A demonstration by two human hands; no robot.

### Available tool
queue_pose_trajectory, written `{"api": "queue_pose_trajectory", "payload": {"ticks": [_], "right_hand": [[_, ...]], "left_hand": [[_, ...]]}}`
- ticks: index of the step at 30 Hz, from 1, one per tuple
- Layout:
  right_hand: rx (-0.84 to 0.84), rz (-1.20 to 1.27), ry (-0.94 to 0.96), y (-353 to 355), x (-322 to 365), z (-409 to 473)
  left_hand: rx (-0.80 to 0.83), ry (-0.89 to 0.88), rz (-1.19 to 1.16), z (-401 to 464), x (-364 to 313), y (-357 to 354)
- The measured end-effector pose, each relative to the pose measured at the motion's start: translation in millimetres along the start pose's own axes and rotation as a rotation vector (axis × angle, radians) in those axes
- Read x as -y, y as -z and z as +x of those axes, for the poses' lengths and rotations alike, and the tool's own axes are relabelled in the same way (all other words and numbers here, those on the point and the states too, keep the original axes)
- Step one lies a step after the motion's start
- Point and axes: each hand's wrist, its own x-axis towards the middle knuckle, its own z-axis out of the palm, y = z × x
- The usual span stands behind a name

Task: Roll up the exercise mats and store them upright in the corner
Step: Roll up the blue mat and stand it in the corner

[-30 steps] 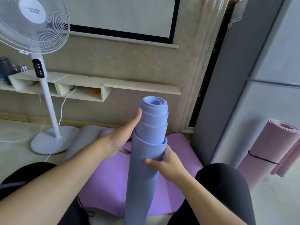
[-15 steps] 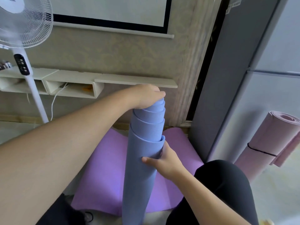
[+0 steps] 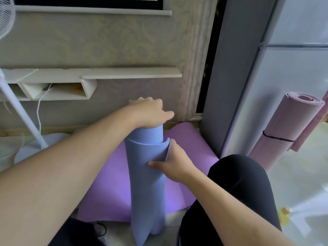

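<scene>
Pushed down since half a second ago, the telescoped inner coils of the blue mat [image 3: 145, 176] now sit much lower: only one short step of inner roll shows above the outer wrap, where several tiers stuck out before. The left hand [image 3: 150, 112] lies flat on the top end of the roll, palm down, fingers spread and fairly straight, pressing rather than gripping. The right hand [image 3: 173, 161] holds the outer layer just below its rim, thumb across the front and fingers curled round the far side, keeping the wrap from loosening.

This mat stands upright between the person's knees, its foot on the floor at the near edge of a purple mat [image 3: 110, 190] that lies unrolled beneath it. It looks like light foam: soft enough to dent under the thumb, grippy rather than slick, and springy, so the roll will likely try to unwind if released. My judgement is that the best hold is around the middle of the outer wrap, over its free edge, with the other hand steadying the top; squeezing hard would only crush the coils.

To the right, a pink rolled mat [image 3: 284, 132], bound with a dark band, leans against a tall grey appliance [image 3: 292, 77]. On the wall behind are a white shelf [image 3: 131, 74] and, at far left, a standing fan [image 3: 19, 112].
</scene>
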Motion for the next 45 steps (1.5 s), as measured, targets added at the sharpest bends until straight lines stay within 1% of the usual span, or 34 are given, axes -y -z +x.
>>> {"api": "queue_pose_trajectory", "payload": {"ticks": [6,8,11,14,18,24,29,31,33,35,36,38,42,45], "right_hand": [[-0.093,0.016,0.033,5.5,0.6,3.9],[-0.097,0.026,0.072,7.0,1.8,6.6],[-0.109,0.015,0.160,6.8,10.0,6.4],[-0.106,0.010,0.233,13.2,19.3,5.1],[-0.095,0.023,0.276,26.3,32.0,-3.7],[-0.109,0.088,0.279,37.8,40.9,-9.4],[-0.122,0.060,0.252,43.2,33.3,-7.9],[-0.143,0.060,0.234,48.0,29.8,-6.6],[-0.125,0.051,0.228,51.4,29.0,-5.9],[-0.114,0.026,0.244,52.7,31.8,-6.3],[-0.114,0.020,0.251,53.6,33.4,-5.9],[-0.107,0.015,0.266,56.7,36.9,-4.6],[-0.084,-0.016,0.291,65.2,38.4,-4.7],[-0.108,0.000,0.285,66.4,39.0,-5.3]], "left_hand": [[-0.008,0.021,-0.010,-9.8,22.6,-17.1],[-0.034,0.027,-0.034,-16.6,29.4,-24.8],[-0.047,-0.009,-0.034,-26.4,27.6,-32.4],[-0.033,-0.047,-0.034,-32.7,22.7,-34.6],[0.027,-0.091,-0.040,-36.5,16.9,-32.6],[0.099,-0.151,-0.001,-38.5,10.6,-29.3],[0.137,-0.093,-0.139,-28.9,13.0,-18.6],[0.110,-0.077,-0.190,-22.6,20.7,-13.8],[0.008,-0.056,-0.227,-18.2,25.1,-21.4],[-0.030,-0.083,-0.162,-17.9,25.3,-33.4],[0.015,-0.107,-0.099,-18.8,23.0,-33.9],[0.060,-0.161,-0.044,-19.9,20.5,-35.5],[0.064,-0.189,-0.031,-21.5,17.2,-43.9],[0.057,-0.229,-0.069,-19.1,16.5,-40.6]]}}
